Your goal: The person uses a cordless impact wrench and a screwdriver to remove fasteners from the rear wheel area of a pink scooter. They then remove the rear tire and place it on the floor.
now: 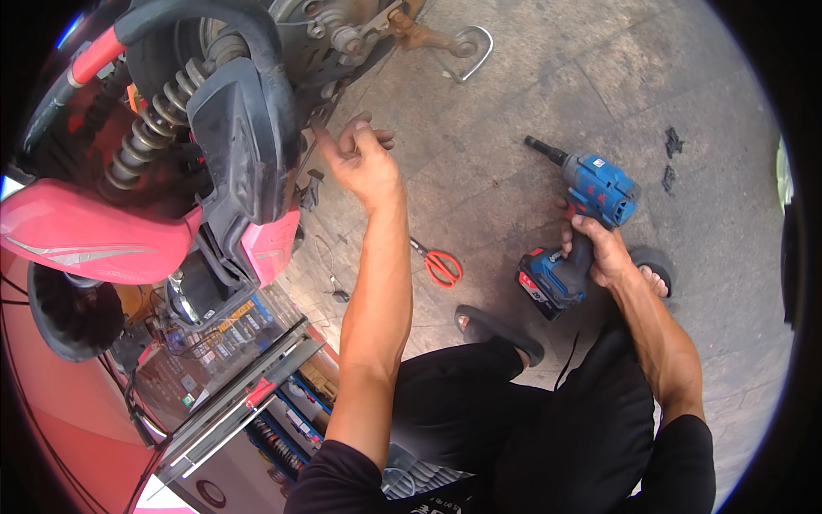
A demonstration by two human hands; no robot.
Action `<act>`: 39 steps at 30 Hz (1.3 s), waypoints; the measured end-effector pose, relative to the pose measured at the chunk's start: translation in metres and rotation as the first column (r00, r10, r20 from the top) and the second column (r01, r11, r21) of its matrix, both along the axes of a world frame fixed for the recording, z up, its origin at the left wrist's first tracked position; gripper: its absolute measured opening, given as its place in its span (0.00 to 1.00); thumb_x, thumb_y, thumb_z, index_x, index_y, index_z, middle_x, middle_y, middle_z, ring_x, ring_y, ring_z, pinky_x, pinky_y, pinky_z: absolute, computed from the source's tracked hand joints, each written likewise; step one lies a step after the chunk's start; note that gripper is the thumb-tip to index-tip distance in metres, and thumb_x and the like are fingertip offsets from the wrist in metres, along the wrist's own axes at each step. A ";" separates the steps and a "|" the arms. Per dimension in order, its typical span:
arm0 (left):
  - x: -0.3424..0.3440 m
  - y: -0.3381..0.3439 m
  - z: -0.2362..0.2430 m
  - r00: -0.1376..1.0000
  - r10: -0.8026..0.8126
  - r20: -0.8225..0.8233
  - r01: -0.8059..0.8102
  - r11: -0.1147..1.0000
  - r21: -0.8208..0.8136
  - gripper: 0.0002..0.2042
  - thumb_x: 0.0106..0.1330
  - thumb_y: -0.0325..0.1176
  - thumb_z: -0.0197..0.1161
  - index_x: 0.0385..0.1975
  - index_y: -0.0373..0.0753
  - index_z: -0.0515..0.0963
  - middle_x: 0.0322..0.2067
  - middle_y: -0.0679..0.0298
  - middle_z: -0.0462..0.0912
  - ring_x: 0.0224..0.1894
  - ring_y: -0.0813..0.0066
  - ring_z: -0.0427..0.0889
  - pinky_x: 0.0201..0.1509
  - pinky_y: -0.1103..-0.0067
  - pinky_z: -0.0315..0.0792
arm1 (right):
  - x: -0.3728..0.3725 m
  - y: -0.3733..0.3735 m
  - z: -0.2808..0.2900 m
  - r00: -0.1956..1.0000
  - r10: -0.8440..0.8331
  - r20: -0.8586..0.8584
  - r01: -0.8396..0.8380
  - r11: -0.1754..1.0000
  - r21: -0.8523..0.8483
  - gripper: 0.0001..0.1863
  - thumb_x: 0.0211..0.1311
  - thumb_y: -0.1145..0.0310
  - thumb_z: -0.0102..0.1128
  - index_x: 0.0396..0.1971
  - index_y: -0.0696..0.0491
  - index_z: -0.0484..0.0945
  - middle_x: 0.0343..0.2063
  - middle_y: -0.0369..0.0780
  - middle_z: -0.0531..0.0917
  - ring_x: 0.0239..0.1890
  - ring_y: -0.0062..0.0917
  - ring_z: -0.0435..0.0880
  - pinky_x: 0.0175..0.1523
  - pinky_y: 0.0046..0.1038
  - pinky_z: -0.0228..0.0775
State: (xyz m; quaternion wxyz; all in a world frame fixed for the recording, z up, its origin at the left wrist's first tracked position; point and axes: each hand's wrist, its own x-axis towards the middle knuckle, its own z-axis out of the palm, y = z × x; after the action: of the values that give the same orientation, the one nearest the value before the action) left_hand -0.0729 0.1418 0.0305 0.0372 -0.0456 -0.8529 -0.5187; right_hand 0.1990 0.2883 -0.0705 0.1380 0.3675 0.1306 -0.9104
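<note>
A blue cordless impact wrench [604, 190] with a black socket on its nose is held by the grip in my right hand [602, 248]. Its nose points to the upper left, away from the scooter, and its battery pack hangs at the lower left. My left hand [368, 163] reaches up beside the red and black scooter [244, 146]. The index finger stretches toward the scooter's lower edge while the other fingers are loosely bent and apart. Nothing shows in that hand; whether the index fingertip touches the scooter cannot be made out.
Red-handled scissors [443, 267] lie on the paved ground [514, 111] between my arms. The scooter's coil spring [154, 128] and a metal stand loop [475, 53] show at upper left. A glass-topped cabinet [231, 343] with boxes stands at lower left. Dark scraps [674, 142] lie at right.
</note>
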 end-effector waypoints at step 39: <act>-0.001 0.003 -0.002 0.999 0.024 0.036 -0.025 0.999 0.027 0.34 0.66 0.28 0.54 0.71 0.35 0.47 0.39 0.54 0.82 0.24 0.73 0.79 0.26 0.80 0.72 | 0.010 0.006 -0.014 0.988 -0.011 0.153 0.010 1.000 0.012 0.18 0.57 0.62 0.66 0.42 0.55 0.74 0.31 0.40 0.82 0.30 0.26 0.81 0.38 0.30 0.77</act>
State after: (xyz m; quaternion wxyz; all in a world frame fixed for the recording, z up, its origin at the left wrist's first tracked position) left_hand -0.0740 0.1445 0.0282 0.0290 -0.0255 -0.8466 -0.5308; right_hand 0.2095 0.2944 -0.0846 0.1409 0.4378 0.1226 -0.8795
